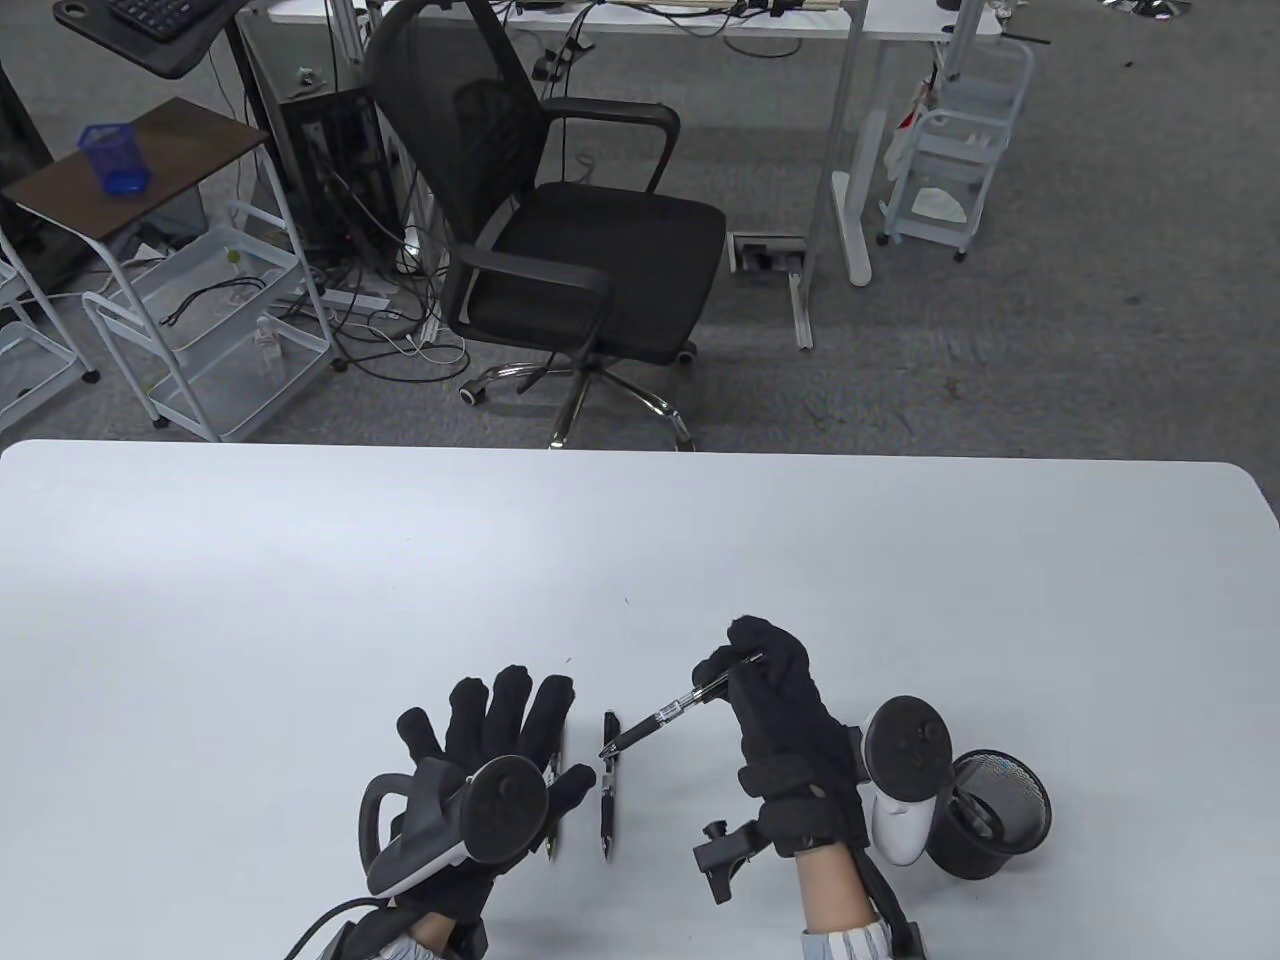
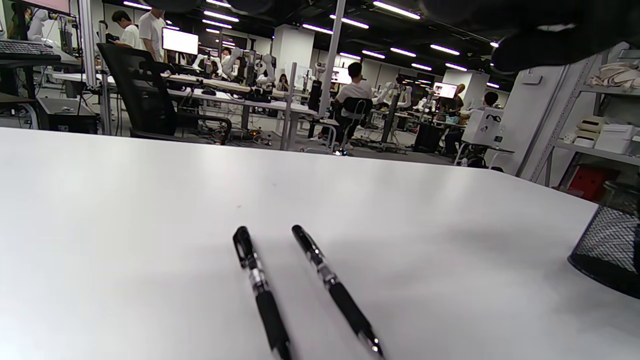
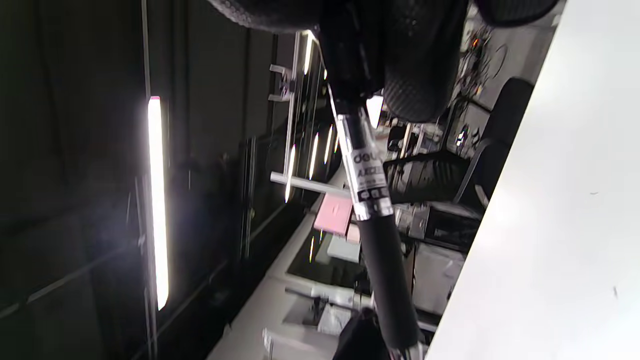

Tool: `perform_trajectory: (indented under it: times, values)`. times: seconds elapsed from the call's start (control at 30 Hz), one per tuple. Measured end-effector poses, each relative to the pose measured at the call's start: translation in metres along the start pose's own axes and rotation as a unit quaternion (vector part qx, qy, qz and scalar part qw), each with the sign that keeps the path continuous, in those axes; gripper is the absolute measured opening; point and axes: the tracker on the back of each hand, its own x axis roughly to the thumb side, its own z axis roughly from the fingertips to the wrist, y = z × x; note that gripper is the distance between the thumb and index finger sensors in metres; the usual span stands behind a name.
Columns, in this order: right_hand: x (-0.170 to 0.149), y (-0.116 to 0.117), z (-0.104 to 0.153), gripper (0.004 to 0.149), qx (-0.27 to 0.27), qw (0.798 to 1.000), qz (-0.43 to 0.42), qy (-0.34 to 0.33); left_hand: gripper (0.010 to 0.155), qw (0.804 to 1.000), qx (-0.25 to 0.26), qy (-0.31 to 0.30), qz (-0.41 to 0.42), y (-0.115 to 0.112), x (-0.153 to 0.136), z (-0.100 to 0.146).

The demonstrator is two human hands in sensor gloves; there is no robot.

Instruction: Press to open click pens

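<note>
My right hand [image 1: 745,670] grips a black click pen [image 1: 672,710] by its upper end and holds it tilted above the table, tip pointing down-left. In the right wrist view the pen [image 3: 375,225] hangs from my fingers [image 3: 420,60]. A second black pen [image 1: 608,790] lies on the white table [image 1: 300,600] between my hands. A third pen [image 1: 553,838] lies partly under my left hand [image 1: 500,720], which is open with fingers spread over the table. The left wrist view shows both lying pens side by side, one to the left [image 2: 260,290] and one to the right [image 2: 335,292].
A black mesh pen cup [image 1: 990,815] stands at the right, beside my right wrist; it also shows in the left wrist view [image 2: 610,250]. An office chair [image 1: 580,250] stands beyond the table's far edge.
</note>
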Motion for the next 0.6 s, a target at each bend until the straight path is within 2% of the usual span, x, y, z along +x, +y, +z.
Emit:
perform_trajectory:
  times: [0.13, 0.27, 0.4, 0.53, 0.6]
  values:
    - [-0.022, 0.004, 0.0, 0.058, -0.031, 0.999, -0.039, 0.014, 0.074, 1.0, 0.001, 0.001, -0.002, 0.0, 0.0, 0.0]
    - [-0.033, 0.007, 0.001, 0.063, -0.017, 0.995, -0.1, 0.022, 0.074, 1.0, -0.003, 0.003, -0.006, -0.003, 0.0, -0.001]
    - [-0.037, 0.003, -0.002, 0.067, -0.013, 0.994, -0.103, 0.024, 0.074, 1.0, -0.009, 0.004, -0.013, -0.007, 0.002, -0.002]
    - [-0.042, -0.004, -0.003, 0.083, -0.032, 0.994, -0.092, 0.045, 0.074, 1.0, -0.015, 0.007, -0.021, -0.01, 0.003, -0.005]
    - [-0.047, -0.008, -0.003, 0.085, -0.04, 0.992, -0.098, 0.066, 0.074, 1.0, -0.017, 0.01, -0.024, -0.012, 0.003, -0.007]
